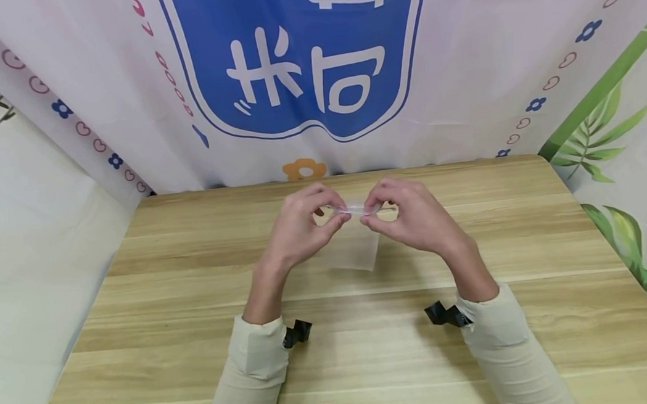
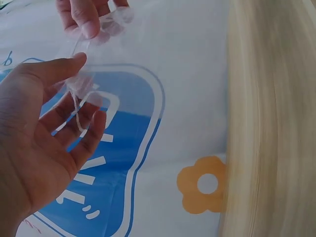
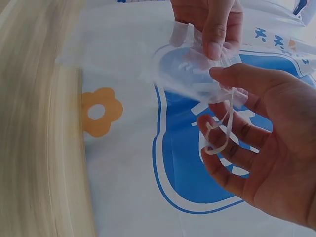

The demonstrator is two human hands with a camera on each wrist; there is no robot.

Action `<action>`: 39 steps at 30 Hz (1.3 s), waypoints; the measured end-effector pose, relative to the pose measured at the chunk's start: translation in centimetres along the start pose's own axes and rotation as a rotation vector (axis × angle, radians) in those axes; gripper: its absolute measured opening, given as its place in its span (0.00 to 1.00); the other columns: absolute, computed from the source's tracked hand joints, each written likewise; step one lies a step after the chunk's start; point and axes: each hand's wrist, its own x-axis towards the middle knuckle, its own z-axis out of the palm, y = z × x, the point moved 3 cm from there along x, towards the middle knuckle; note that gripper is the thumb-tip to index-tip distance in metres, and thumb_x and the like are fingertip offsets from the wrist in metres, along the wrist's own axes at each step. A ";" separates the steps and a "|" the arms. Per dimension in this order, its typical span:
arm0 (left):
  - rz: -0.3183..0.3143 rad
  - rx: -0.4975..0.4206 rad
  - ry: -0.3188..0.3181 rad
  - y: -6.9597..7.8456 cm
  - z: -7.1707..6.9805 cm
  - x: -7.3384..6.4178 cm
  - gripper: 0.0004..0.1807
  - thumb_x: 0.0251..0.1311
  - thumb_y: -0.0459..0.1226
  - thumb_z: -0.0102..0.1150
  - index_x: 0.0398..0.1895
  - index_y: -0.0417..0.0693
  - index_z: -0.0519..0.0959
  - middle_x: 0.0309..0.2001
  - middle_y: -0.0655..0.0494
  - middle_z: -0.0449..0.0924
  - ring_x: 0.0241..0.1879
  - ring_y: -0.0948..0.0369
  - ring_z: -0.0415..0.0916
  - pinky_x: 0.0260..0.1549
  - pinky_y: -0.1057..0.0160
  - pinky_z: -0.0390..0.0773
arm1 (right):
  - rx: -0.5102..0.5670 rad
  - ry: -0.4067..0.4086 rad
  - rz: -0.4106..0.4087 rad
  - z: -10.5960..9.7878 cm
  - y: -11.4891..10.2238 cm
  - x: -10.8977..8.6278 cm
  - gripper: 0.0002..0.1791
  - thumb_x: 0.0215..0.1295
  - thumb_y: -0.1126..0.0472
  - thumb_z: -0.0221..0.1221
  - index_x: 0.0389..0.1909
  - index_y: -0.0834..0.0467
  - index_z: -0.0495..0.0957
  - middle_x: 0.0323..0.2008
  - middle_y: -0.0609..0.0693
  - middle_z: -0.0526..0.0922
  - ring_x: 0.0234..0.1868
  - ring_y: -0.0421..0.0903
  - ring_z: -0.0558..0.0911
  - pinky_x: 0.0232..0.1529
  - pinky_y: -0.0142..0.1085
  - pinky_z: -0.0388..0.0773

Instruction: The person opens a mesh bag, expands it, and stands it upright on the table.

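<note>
A translucent drawstring bag (image 1: 358,253) hangs between the two hands, above the table, its lower part pointing toward the person. My left hand (image 1: 301,226) pinches one side of its gathered top edge between thumb and fingers. On the other side, my right hand (image 1: 417,216) pinches the same edge, a short gap away. A thin white cord loop (image 3: 228,136) dangles at the right fingers in the right wrist view. Another cord (image 2: 77,117) hangs by the left fingers in the left wrist view. The sheer bag (image 3: 180,74) lets the backdrop show through.
Under the hands lies a wood-grain table (image 1: 170,335). A white curtain with a blue printed emblem (image 1: 296,117) hangs along its far edge. Black straps (image 1: 297,333) stick out from the beige sleeves (image 1: 251,379). A leaf-printed cloth (image 1: 630,208) borders the right side.
</note>
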 end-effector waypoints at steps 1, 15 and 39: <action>0.001 0.003 0.004 0.0 0.0 0.0 0.03 0.64 0.32 0.75 0.37 0.42 0.88 0.41 0.49 0.88 0.41 0.52 0.86 0.37 0.50 0.88 | -0.011 0.004 0.005 -0.1 0.0 0.0 0.05 0.65 0.63 0.74 0.37 0.58 0.87 0.37 0.50 0.89 0.40 0.47 0.87 0.45 0.46 0.85; -0.038 0.019 -0.030 0.7 0.9 0.2 0.07 0.63 0.29 0.75 0.43 0.42 0.89 0.45 0.49 0.89 0.44 0.55 0.88 0.36 0.64 0.91 | -0.128 -0.011 0.084 0.3 -0.1 0.0 0.05 0.67 0.60 0.72 0.38 0.58 0.88 0.36 0.50 0.88 0.39 0.48 0.86 0.44 0.44 0.86; 0.013 0.120 -0.075 0.1 0.9 0.1 0.05 0.61 0.32 0.77 0.37 0.45 0.89 0.42 0.52 0.89 0.48 0.53 0.84 0.55 0.53 0.85 | -0.148 -0.019 0.063 -0.1 0.2 -0.1 0.04 0.67 0.62 0.72 0.38 0.58 0.87 0.37 0.50 0.90 0.41 0.48 0.88 0.47 0.46 0.87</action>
